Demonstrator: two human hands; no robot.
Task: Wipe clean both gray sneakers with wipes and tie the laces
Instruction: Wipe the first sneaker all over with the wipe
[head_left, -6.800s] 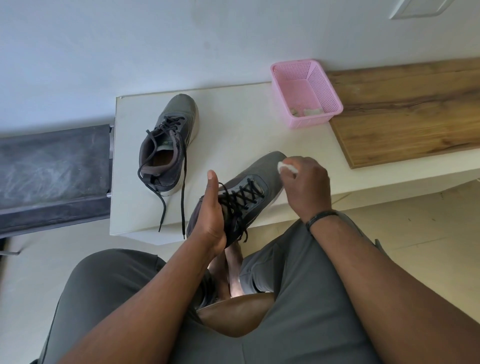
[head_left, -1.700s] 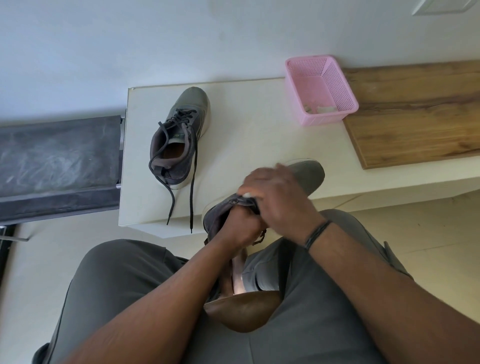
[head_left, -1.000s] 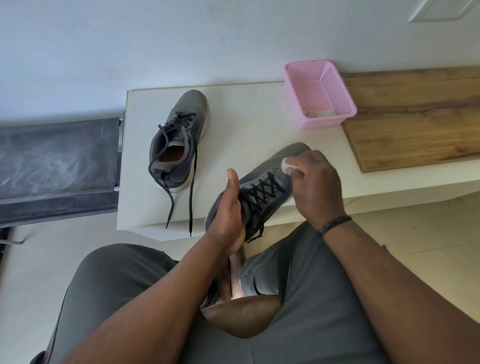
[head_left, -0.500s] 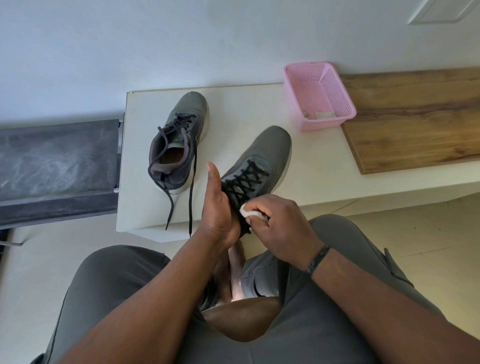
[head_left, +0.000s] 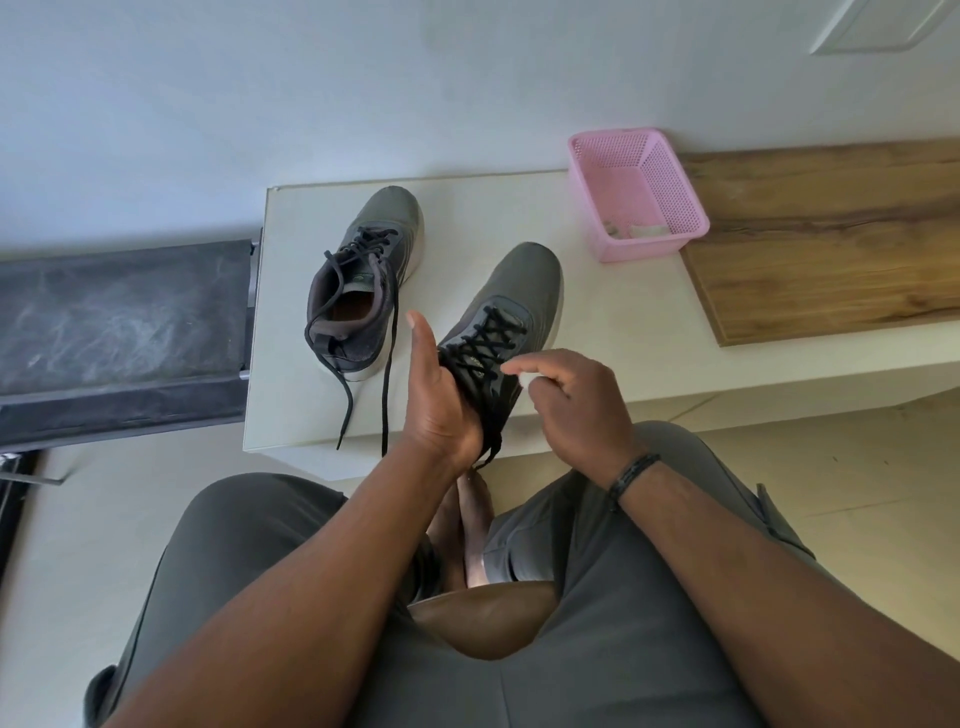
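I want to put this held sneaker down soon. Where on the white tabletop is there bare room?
Bare patch on the white tabletop: right of the held gray sneaker, below the pink mesh basket, left of the wooden board. Another strip lies between the loose-laced gray sneaker and the basket. The near left edge is crowded by trailing laces.

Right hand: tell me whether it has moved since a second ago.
Yes. The right hand was up at the held sneaker's toe, closer to the pink basket; now it sits back beside the laces, nearer the table's front edge.
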